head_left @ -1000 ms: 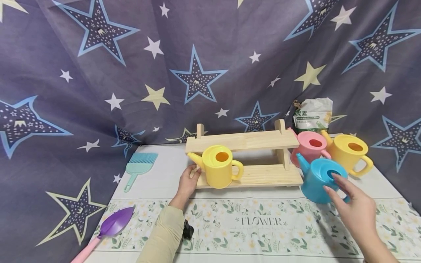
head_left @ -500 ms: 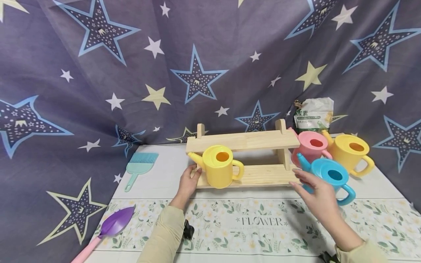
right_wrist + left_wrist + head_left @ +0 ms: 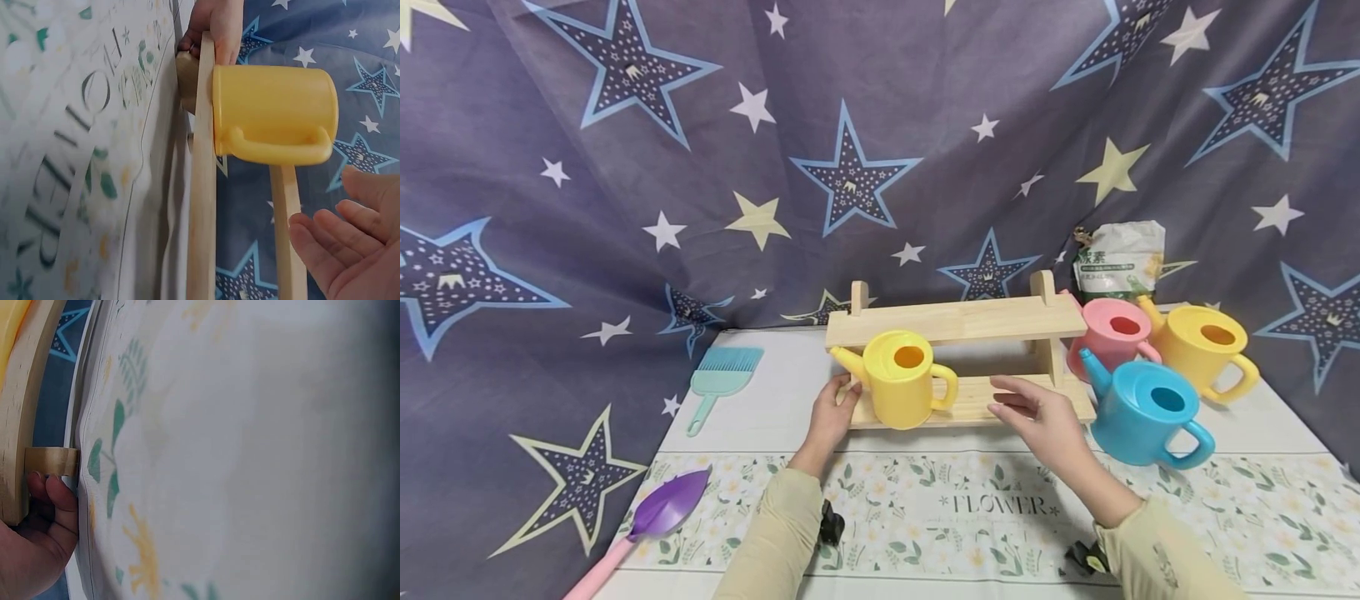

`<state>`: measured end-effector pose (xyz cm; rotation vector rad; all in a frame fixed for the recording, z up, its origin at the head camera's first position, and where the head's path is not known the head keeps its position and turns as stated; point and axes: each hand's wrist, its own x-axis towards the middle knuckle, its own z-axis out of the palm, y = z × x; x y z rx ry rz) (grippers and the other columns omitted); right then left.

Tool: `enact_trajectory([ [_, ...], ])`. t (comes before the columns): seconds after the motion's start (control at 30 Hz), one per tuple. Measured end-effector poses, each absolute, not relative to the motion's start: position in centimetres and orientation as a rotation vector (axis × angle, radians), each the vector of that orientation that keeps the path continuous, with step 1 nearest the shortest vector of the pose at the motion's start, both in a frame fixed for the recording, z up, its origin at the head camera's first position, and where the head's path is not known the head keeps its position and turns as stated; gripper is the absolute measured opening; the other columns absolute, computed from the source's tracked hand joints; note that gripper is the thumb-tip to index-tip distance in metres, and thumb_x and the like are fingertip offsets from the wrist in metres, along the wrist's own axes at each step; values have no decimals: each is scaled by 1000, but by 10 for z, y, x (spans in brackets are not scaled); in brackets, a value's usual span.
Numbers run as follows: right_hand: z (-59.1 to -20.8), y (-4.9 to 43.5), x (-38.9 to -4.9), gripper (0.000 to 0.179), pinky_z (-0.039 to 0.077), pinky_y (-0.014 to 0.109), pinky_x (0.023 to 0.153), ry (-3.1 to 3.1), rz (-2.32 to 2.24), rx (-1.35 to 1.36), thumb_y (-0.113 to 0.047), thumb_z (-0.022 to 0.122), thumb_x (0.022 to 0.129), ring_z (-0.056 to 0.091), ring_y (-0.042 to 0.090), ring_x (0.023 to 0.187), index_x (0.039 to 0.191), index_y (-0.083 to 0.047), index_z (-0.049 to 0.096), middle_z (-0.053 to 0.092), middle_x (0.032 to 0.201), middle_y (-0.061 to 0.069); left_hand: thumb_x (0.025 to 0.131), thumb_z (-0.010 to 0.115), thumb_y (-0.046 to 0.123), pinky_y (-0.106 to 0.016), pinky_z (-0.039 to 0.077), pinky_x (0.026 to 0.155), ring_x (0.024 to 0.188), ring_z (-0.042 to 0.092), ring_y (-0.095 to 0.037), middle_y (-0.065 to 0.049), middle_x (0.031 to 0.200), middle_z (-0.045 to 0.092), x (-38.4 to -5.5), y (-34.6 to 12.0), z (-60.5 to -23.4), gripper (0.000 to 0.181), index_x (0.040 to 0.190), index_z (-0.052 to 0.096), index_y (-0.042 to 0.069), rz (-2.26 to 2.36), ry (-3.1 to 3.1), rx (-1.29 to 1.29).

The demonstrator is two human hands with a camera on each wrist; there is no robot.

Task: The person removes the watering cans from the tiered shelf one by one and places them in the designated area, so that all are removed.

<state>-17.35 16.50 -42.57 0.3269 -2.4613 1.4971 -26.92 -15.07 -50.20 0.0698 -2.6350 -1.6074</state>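
Observation:
A two-tier wooden shelf rack (image 3: 955, 321) stands at the centre of the table in the head view. On the left part of its lower board sits a yellow watering can (image 3: 898, 402), spout left and handle right. My left hand (image 3: 833, 417) grips the left end of that board; in the left wrist view its fingers (image 3: 61, 494) curl beneath the wood (image 3: 25, 406). My right hand (image 3: 1047, 421) is over the board's right part, apart from the can's handle. Its fingers (image 3: 325, 231) are relaxed and hold nothing in the right wrist view.
Blue (image 3: 1142, 417), pink (image 3: 1108, 325) and yellow (image 3: 1198, 350) watering cans stand right of the rack, a white pouch (image 3: 1120, 258) behind them. A small teal brush (image 3: 722, 383) and a purple scoop (image 3: 666, 504) lie left. A starry cloth (image 3: 865, 67) hangs behind.
My right hand has moved left, away from the blue watering can and across to the lower board near the yellow can. My left hand has stayed at the rack's left end.

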Motion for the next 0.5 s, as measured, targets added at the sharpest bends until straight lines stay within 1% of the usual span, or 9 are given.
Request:
enact_trajectory([
  [0.17,-430,150,-186,37,58,30,82,-2440,1598,338,-7,71,89,67,33,103,125,-1,63,65,122,17,100,54,36,-54,24,115,139,35,-36,-17,144,48,-268,-150,-500,48,136,52,5,-1613,-2641,82],
  [0.33,-433,136,-194,38,57,31,83,-2416,1629,389,-3,70,89,66,37,103,126,1,62,65,121,19,100,54,37,-54,24,115,139,35,-35,-16,144,48,-268,-149,-499,48,136,51,6,-1623,-2648,93],
  [0.5,-438,124,-201,38,58,30,80,-2418,1579,395,-3,71,88,69,29,97,125,-1,63,68,115,16,100,54,37,-54,24,115,139,35,-35,-16,144,48,-268,-149,-498,47,136,52,6,-1626,-2647,96],
])
